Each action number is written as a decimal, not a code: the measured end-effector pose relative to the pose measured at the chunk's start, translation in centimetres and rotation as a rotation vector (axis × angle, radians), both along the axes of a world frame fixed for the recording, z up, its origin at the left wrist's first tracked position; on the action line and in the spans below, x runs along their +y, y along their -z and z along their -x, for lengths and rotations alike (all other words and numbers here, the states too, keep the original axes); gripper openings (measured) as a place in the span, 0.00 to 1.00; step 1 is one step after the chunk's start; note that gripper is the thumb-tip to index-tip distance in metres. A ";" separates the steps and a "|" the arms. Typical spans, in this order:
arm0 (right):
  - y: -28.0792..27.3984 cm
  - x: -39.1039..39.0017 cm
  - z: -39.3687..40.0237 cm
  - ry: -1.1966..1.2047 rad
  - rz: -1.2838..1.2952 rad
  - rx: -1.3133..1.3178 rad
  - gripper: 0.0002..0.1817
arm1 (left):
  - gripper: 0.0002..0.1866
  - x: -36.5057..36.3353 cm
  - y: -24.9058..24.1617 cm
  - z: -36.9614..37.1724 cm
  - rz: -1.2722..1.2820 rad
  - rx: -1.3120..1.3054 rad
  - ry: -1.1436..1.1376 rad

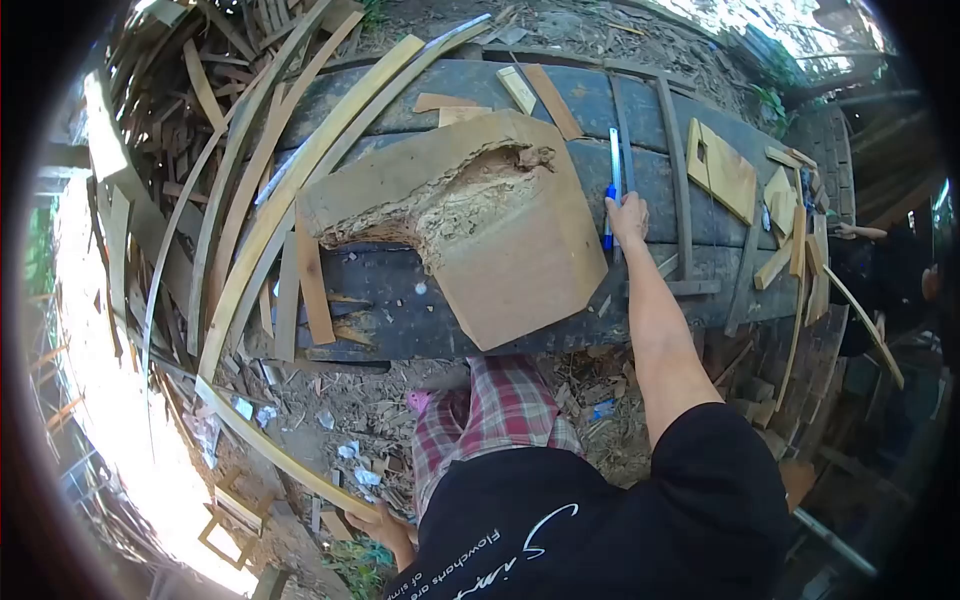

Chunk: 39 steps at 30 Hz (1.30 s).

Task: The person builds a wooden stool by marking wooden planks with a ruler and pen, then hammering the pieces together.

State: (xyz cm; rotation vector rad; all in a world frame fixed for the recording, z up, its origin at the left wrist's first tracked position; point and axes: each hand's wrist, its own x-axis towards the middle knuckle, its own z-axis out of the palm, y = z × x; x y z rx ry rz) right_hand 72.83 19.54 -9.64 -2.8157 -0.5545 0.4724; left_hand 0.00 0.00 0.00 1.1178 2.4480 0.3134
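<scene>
Low at the left, my left hand (385, 530) is closed around the near end of a long, narrow wooden strip (275, 455), which runs up past the bench's left side. My right hand (628, 218) reaches over the dark plank bench (400, 310), its fingers closed on a slim tool with a blue handle and a pale, straight blade (614, 155). Left of that hand lies a large, thick wooden block (530, 265) with a rough, hollowed edge. A dark flat bar (626, 135) lies right beside the tool.
Wooden strips (225, 220) crowd the left side. A board with a hole (722, 170) and offcuts (780, 205) lie at the bench's right, near a dark frame piece (675, 170). Another person's arm (862, 232) shows at far right. Scraps litter the ground (330, 400).
</scene>
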 end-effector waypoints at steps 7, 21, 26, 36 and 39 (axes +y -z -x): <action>2.0 1.7 -2.0 -0.057 0.105 -0.092 0.21 | 0.47 2.6 -1.2 -6.1 -0.085 0.019 -0.093; 2.7 3.7 -3.6 -0.273 -0.117 -0.039 0.20 | 0.51 1.1 0.9 -6.3 -0.164 -0.208 -0.145; 2.4 6.6 -4.5 -0.116 -0.478 0.160 0.20 | 0.46 1.3 -0.1 -7.7 -0.078 -0.178 -0.161; -18.8 16.1 16.8 -0.228 -1.122 0.794 0.15 | 0.49 -0.5 1.3 -4.9 -0.093 -0.209 -0.335; -19.8 17.7 26.3 -0.467 -1.048 0.950 0.11 | 0.50 -1.9 3.6 -1.7 -0.124 -0.183 -0.366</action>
